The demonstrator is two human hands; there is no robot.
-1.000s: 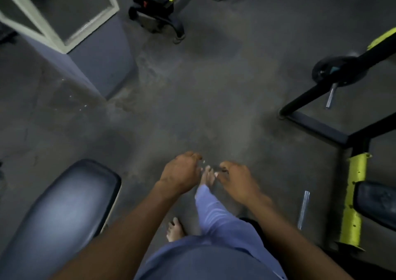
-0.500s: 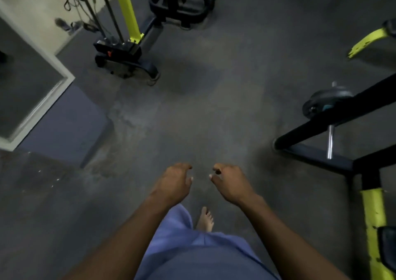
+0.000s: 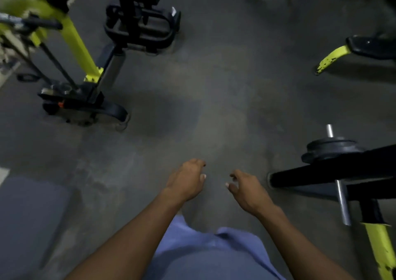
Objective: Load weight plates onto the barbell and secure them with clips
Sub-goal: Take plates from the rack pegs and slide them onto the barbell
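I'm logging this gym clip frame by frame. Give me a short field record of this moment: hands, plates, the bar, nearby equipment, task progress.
left hand: empty, fingers loosely curled, held over the floor
right hand: empty, fingers loosely curled, apart from the left
weight plates: black, stacked on a metal peg at the right
metal peg: passes behind the black frame beam
barbell: not identifiable in view
clips: none seen
yellow machine: upper left, blurred
floor: dark, worn
task progress: nothing picked up yet
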